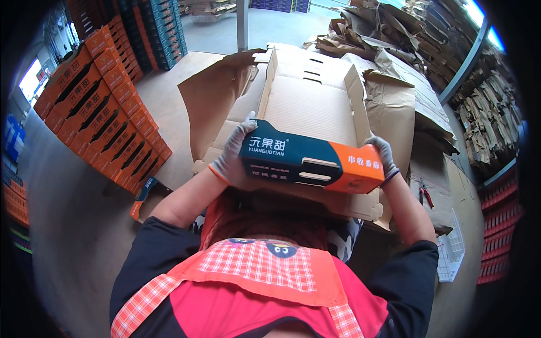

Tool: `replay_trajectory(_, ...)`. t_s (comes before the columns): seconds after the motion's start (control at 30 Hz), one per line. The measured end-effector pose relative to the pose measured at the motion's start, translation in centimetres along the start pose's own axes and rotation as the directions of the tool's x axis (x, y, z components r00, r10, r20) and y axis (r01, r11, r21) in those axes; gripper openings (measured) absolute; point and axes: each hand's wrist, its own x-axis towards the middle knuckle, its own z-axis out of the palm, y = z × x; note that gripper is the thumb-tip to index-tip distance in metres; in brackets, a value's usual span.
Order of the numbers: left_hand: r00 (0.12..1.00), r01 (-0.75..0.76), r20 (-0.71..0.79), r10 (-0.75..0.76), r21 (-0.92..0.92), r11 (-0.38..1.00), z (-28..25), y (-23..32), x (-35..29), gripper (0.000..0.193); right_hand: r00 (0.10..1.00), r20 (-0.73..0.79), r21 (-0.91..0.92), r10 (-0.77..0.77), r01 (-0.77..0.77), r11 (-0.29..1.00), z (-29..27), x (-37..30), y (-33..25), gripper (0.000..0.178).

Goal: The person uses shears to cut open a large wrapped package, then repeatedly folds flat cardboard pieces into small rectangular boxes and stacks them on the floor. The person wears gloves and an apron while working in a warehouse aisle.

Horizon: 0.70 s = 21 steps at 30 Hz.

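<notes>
A partly folded cardboard box (293, 149) lies in front of me, its near wall teal and orange, standing up toward me. Its plain brown inside (307, 107) shows beyond that wall, with both side walls raised and the far end lying flat. My left hand (236, 145), in a grey glove, grips the near left corner, the thumb over the wall's top edge. At the near right corner my right hand (383, 156), gloved alike, clasps the orange end. The fingers of both hands are partly hidden behind the cardboard.
Flat cardboard and brown paper (394, 104) lie under and beside the box. Red-handled pruning shears (426, 194) rest at right, above a white plastic crate (452, 248). Orange boxes (104, 112) are stacked at left, teal ones (163, 34) behind. A metal post (242, 25) stands at the back.
</notes>
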Motion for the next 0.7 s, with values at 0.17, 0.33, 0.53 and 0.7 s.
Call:
replay_trajectory(0.17, 0.999, -0.039, -0.038, 0.028, -0.324, 0.945, 3.1, -2.8, -1.2, 0.039, 0.947, 0.201, -0.336, -0.252, 0.308, 0.890, 4.6, -4.4, -10.2, 0.064)
replay_trajectory(0.33, 0.995, 0.099, 0.034, -0.097, -0.571, 0.815, 4.4, -9.5, -1.7, 0.039, 0.612, 0.636, -0.619, -0.470, 0.768, 0.162, 17.1, -12.2, -16.9, 0.047)
replay_trajectory(0.53, 0.691, 0.697, 0.011, -0.722, 0.255, 0.670, 7.7, -5.3, -4.2, 0.040, 0.539, 0.804, -0.587, -0.252, 0.650, -0.482, 25.2, -13.1, -13.5, 0.043)
replay_trajectory(0.7, 0.318, -0.614, 0.883, 0.345, 0.470, -0.635, 16.3, 5.7, -4.2, 0.090, 0.458, 0.871, -0.338, -0.180, 0.291, -0.895, 24.0, -7.7, -15.9, 0.019)
